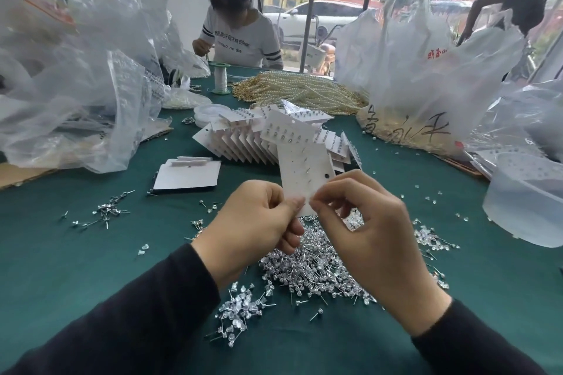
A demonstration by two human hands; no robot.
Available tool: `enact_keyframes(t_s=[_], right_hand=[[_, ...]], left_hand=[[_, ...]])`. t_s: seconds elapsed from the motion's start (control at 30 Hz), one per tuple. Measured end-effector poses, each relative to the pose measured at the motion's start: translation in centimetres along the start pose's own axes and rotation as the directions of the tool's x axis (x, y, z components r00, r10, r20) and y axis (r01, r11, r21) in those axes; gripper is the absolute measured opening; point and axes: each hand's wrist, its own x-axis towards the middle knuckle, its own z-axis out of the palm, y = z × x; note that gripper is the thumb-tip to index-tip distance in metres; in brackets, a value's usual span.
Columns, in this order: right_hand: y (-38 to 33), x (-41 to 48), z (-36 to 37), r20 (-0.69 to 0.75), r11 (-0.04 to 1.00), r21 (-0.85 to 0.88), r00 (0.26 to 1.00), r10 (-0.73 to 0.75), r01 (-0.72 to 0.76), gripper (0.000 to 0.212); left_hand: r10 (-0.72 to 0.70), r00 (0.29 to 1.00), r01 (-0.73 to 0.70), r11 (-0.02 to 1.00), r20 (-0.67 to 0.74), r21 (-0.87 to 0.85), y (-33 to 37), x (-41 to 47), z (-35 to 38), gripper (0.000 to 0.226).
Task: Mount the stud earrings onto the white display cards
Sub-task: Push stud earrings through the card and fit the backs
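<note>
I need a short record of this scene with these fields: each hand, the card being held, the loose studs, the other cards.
left hand: pinches the lower edge of the white card
right hand: pinches at the same edge; a stud in its grip cannot be confirmed
white card: held above the pile, a few pins showing
loose studs: large pile on the green cloth, under the hands
filled cards: fanned row behind the held card
flat cards: stack lying left of the fan
</note>
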Motion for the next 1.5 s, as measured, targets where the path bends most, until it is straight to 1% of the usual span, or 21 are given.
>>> enact_keyframes(t_s=[0.17, 0.3, 0.43, 0.57, 0.7, 0.83, 0.97, 1.1, 1.2, 1.33, 1.5], right_hand=[[0.3, -0.1, 0.4, 0.029, 0.998, 0.052, 0.999, 0.035, -0.037, 0.007], [0.1, -0.1, 0.3, 0.000, 0.992, 0.113, 0.998, 0.058, -0.057, 0.004], [0.1, -0.3, 0.5, 0.012, 0.991, 0.113, 0.998, 0.069, -0.070, 0.008], [0.3, -0.5, 0.8, -0.011, 0.990, 0.114, 0.996, 0.088, -0.087, 0.003], [0.3, -0.8, 1.3, -0.056, 0.992, 0.093, 0.994, 0.095, -0.090, 0.004], [0.2, -0.9, 1.8, -0.093, 0.997, 0.042, 0.993, 0.071, -0.068, 0.008], [0.1, -1.0, 1.9, -0.141, 0.999, 0.020, 0.989, 0.046, -0.044, 0.006], [-0.1, -1.0, 2.0, -0.145, 1.000, 0.005, 0.989, 0.022, -0.022, 0.004], [0.0, -0.9, 2.0, -0.136, 0.999, -0.037, 0.991, 0.012, -0.017, 0.003], [0.2, -0.8, 1.7, -0.132, 0.998, -0.054, 0.991, 0.023, -0.031, 0.008], [0.1, -0.7, 1.7, -0.115, 0.999, -0.035, 0.993, 0.021, -0.026, 0.009]], left_hand=[[0.012, 1.000, -0.012, 1.000, -0.004, 0.012, 0.0, -0.1, 0.0, 0.026], [0.014, 1.000, -0.013, 1.000, -0.013, 0.015, 0.0, -0.1, 0.0, 0.027], [0.015, 1.000, -0.015, 1.000, -0.020, 0.015, -0.1, -0.1, 0.0, 0.027], [0.007, 1.000, -0.007, 1.000, -0.031, -0.006, -0.2, -0.1, 0.2, 0.028], [0.014, 0.999, -0.015, 1.000, -0.052, -0.025, -0.4, -0.1, 0.3, 0.029], [0.039, 0.994, -0.045, 0.997, -0.099, -0.056, -0.5, -0.1, 0.4, 0.029], [0.049, 0.995, -0.056, 0.996, -0.092, -0.075, -0.3, -0.3, 0.5, 0.028], [0.014, 0.995, -0.027, 0.991, -0.095, -0.129, -0.3, -0.3, 0.6, 0.026], [-0.016, 0.997, 0.004, 0.988, -0.078, -0.156, -0.3, -0.2, 0.5, 0.027], [0.003, 0.997, -0.011, 0.995, -0.080, -0.102, -0.4, 0.0, 0.7, 0.026], [0.058, 0.991, -0.059, 0.998, -0.121, -0.005, -0.7, 0.1, 0.7, 0.026]])
